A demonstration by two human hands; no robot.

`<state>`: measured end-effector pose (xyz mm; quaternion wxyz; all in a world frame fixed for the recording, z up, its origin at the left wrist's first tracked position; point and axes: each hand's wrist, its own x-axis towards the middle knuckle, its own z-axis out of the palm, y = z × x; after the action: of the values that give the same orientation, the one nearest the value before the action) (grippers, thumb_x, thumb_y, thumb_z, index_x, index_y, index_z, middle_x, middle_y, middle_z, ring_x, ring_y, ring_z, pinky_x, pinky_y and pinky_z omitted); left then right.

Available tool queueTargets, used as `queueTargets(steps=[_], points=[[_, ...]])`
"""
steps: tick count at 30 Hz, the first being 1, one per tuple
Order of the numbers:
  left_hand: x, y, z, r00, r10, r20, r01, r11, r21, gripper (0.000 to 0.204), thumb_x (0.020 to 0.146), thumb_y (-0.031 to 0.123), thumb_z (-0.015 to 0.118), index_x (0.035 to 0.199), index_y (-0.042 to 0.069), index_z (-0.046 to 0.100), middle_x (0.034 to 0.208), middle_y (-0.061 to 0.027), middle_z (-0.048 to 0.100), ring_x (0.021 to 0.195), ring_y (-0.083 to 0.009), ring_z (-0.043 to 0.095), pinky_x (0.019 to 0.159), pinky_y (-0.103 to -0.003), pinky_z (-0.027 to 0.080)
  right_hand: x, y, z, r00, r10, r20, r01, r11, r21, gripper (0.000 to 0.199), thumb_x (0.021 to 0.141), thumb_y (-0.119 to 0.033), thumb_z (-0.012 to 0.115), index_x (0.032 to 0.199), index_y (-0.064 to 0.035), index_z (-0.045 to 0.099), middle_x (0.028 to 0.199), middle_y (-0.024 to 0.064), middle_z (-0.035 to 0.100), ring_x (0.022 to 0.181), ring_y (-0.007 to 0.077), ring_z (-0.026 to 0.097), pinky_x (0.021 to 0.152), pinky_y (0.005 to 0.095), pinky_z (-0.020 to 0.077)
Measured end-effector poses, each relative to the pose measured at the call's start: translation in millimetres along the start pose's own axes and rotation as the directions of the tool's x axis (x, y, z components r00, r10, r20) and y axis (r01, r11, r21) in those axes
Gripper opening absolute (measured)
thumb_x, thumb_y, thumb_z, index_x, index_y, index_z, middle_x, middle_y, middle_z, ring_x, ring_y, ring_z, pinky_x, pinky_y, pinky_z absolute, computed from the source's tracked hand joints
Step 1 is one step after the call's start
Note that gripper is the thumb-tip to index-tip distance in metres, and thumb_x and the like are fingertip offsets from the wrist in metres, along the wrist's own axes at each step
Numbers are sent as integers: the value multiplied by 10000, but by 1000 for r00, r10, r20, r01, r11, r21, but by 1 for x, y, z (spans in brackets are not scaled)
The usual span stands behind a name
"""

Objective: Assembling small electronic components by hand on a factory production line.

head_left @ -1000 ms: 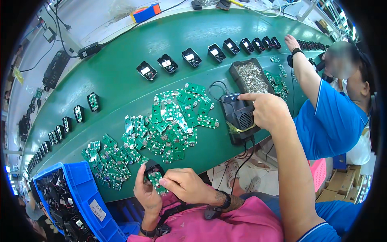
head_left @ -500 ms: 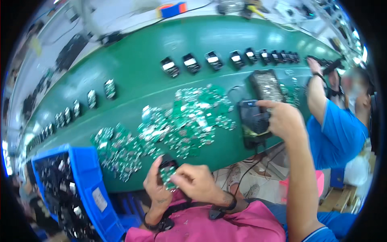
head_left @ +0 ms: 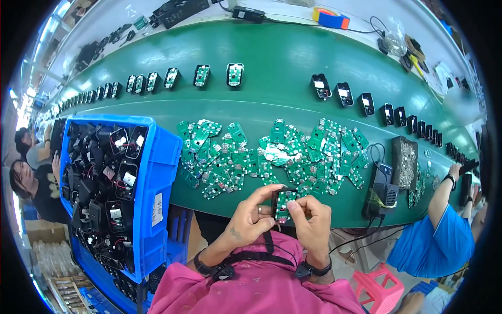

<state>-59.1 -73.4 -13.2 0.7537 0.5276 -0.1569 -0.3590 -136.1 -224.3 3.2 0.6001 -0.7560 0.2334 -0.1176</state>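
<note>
Close to my body, at the table's near edge, my left hand (head_left: pixel 248 220) grips a small black plastic case (head_left: pixel 275 201) by its side. A green circuit board (head_left: pixel 285 204) lies in or over the case's open face; whether it is fully seated I cannot tell. My right hand (head_left: pixel 314 220) closes on the board from the right, its thumb pressed against the board and its other fingers behind, partly hidden. Just beyond both hands, loose green circuit boards (head_left: pixel 225 162) spread in heaps on the green table (head_left: pixel 251 112).
To my left stands a blue crate (head_left: pixel 157 172) full of black cases. A row of board-filled cases (head_left: pixel 203 76) and a row of cases without green boards (head_left: pixel 343 94) line the conveyor. At right are a black device (head_left: pixel 381 191), a metal-filled tray (head_left: pixel 404 162), a co-worker (head_left: pixel 431 238) and a pink stool (head_left: pixel 379 288).
My view has swung left, bringing more of the crate into sight. The other person's hand that touched the black device has withdrawn. My hands still hold the case and board.
</note>
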Motion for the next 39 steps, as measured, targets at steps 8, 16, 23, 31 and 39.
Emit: queueTargets(steps=[8, 16, 23, 31, 39], points=[[2, -3, -11, 993, -6, -117, 9, 1000, 26, 398, 939, -10, 514, 1317, -9, 389, 1223, -161, 547, 914, -116, 612, 635, -242, 580, 9, -7, 22, 1000, 12, 20, -9, 990, -142, 173, 895, -125, 685, 948, 26, 621, 625, 30, 593, 546, 67, 521, 491, 237, 402], [6, 8, -38, 999, -24, -37, 31, 977, 210, 355, 931, 42, 535, 1258, -45, 429, 1191, -197, 594, 996, -159, 624, 673, -275, 576, 17, -21, 24, 958, -22, 285, 92, 968, -234, 450, 931, -87, 567, 1372, -20, 508, 696, 116, 562, 605, 153, 535, 568, 308, 440], [4, 12, -38, 996, -84, 10, 80, 974, 210, 358, 917, 11, 531, 1261, -37, 442, 1154, -178, 608, 926, -146, 631, 672, -292, 586, 15, -19, 25, 955, -95, 282, 163, 961, -226, 459, 907, -61, 574, 1362, -27, 526, 683, 51, 501, 605, 100, 428, 565, 265, 397], [4, 14, -34, 998, -63, 12, 57, 961, 271, 369, 919, -6, 530, 1277, -9, 444, 1005, -84, 596, 803, -55, 549, 639, -227, 524, 10, -20, 31, 975, -47, 219, 86, 981, -173, 410, 920, -76, 559, 1327, -26, 554, 685, 59, 518, 599, 96, 445, 555, 269, 404], [14, 8, -34, 1000, 1, -14, 4, 930, 368, 373, 889, -30, 545, 1252, 8, 468, 1051, -60, 583, 845, -48, 541, 637, -213, 488, 15, -6, 40, 969, -243, 50, 247, 959, -137, 335, 946, -93, 545, 1275, -46, 580, 847, 169, 657, 624, 244, 621, 598, 358, 488]])
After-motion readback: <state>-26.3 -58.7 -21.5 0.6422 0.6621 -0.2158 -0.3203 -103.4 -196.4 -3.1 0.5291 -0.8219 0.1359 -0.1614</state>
